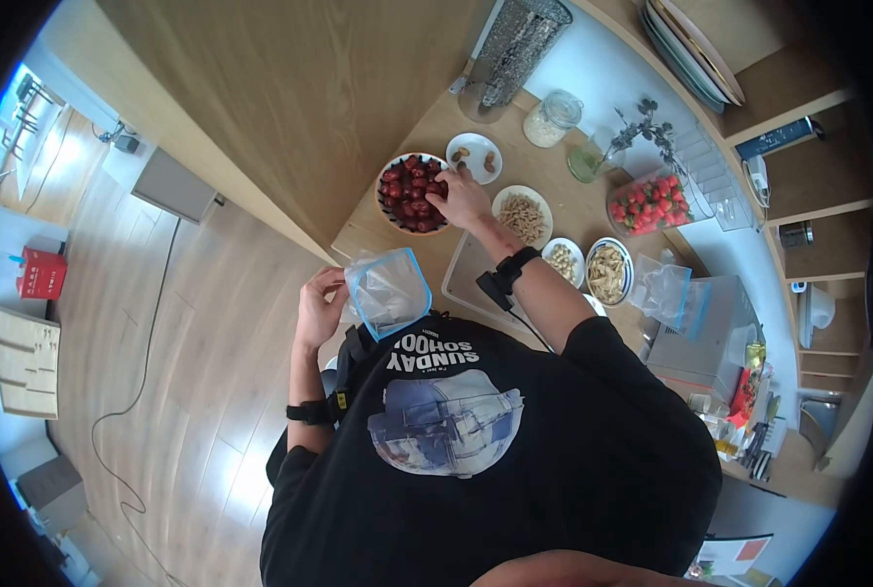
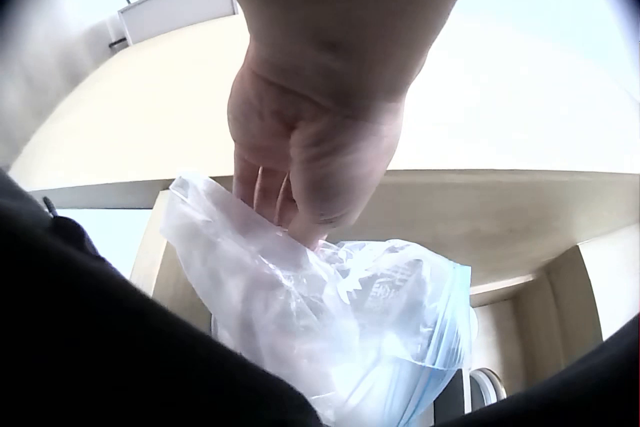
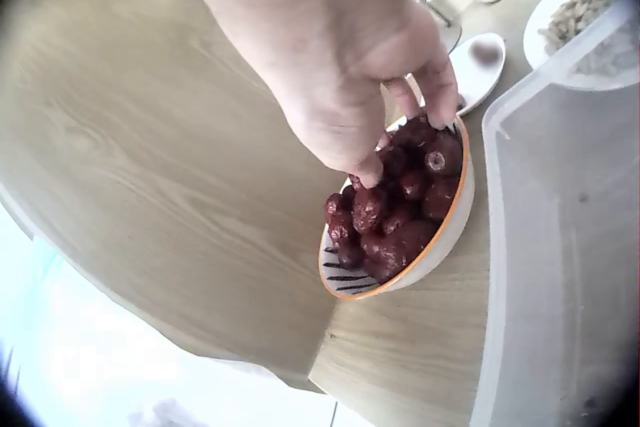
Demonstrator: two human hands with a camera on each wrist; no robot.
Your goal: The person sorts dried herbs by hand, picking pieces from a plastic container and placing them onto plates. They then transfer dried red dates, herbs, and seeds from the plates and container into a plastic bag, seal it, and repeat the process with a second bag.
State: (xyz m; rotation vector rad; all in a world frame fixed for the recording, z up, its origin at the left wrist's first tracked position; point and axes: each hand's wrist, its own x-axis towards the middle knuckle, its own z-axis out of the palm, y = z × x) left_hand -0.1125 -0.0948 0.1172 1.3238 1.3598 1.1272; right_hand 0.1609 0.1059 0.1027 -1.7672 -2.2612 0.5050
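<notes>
A clear plastic bag with a blue edge (image 1: 389, 292) hangs in front of the shirt, its rim pinched by the left hand (image 1: 321, 307). In the left wrist view, the left hand (image 2: 315, 142) grips the crumpled bag (image 2: 290, 297) from above. The right hand (image 1: 462, 199) reaches into a bowl of red dates (image 1: 412, 210). The right wrist view shows the right hand (image 3: 350, 87) with thumb and fingers curled down on dates (image 3: 400, 212) near the bowl's upper rim; its fingertips are partly hidden among them.
Beside the bowl stand a small plate (image 1: 474, 147) with a few pieces and dishes of dried food (image 1: 521, 217). A translucent tray (image 1: 475, 279) lies near the body. Strawberries (image 1: 651, 203), a glass jar (image 1: 553, 119) and more plastic bags (image 1: 663, 289) are farther right.
</notes>
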